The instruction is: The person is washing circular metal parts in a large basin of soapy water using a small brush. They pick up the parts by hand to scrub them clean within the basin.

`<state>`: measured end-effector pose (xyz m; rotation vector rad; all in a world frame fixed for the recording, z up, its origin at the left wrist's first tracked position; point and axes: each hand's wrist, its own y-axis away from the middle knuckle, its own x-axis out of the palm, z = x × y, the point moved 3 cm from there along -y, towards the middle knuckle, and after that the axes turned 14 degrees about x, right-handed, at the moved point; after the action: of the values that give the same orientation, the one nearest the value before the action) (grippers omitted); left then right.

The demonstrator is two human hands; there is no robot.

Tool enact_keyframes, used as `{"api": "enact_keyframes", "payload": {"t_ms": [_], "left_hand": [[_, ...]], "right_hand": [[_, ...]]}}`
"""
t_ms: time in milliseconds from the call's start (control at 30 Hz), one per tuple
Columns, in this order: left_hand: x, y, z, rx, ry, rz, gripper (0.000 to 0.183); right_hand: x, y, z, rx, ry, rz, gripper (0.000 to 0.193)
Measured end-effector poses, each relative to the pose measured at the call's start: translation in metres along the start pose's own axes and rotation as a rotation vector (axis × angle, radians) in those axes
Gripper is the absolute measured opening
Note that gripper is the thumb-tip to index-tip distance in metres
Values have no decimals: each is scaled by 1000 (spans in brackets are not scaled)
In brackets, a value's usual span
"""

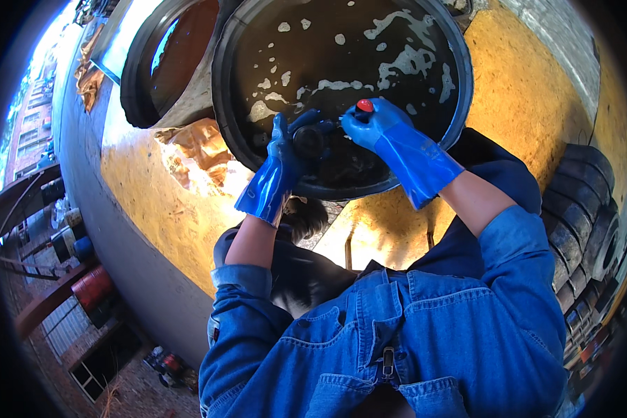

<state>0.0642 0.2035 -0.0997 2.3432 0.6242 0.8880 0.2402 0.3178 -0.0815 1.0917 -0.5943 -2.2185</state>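
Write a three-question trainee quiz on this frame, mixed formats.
1. True or false: both hands wear blue gloves, the left hand and the right hand alike.
2. Multiple choice: what colour is the small cap at the right hand's grip? A) green B) red C) white
3. Fill in: the hands work over a round black ___ of dark liquid with white foam on top.

Key: 1 true. 2 B. 3 tub. The left hand holds a dark round part, too dark to identify.
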Motion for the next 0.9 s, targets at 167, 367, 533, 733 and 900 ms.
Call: {"api": "enact_keyframes", "payload": {"t_ms": [167, 367, 533, 733, 900], "left_hand": [[-3, 2, -1, 77, -36, 8, 87], [22, 10, 1, 110, -79, -103, 85], [21, 3, -3, 83, 32, -181, 87], [15, 2, -17, 61, 277, 5, 76], [12, -1, -13, 134, -220, -151, 76]], "right_hand": [[-7, 48, 39, -364, -415, 362, 19], [13, 20, 30, -238, -451, 239, 24], [-2, 17, 22, -104, -464, 107, 28], [-22, 8, 16, -171, -395, -45, 30], [-11, 19, 32, -351, -586, 36, 30]]}}
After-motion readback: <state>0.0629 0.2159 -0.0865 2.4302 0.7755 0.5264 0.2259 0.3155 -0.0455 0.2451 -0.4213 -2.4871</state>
